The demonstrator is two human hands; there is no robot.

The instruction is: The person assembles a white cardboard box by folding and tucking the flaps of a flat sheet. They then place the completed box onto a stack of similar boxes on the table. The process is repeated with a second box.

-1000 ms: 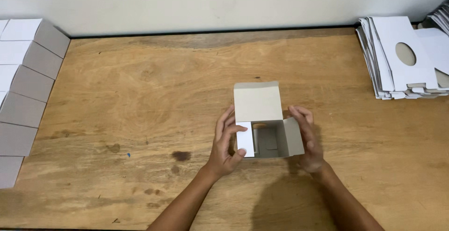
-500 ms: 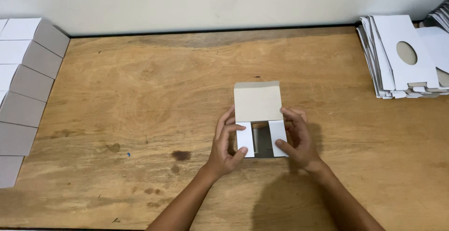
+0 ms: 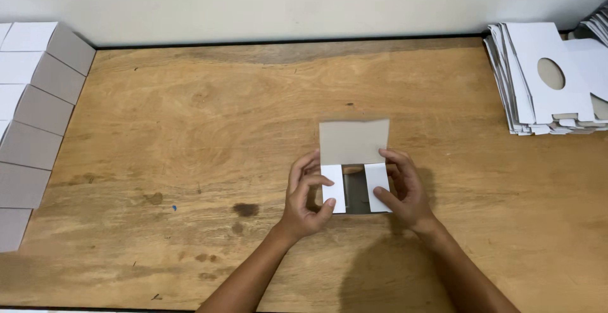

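Centrally, left hand (image 3: 308,194) and right hand (image 3: 400,188) grip the small box (image 3: 354,164), bare table (image 3: 190,135) all around.

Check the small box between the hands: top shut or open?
Open. The box has both white side flaps folded in, a dark gap between them, and its grey lid flap still up.
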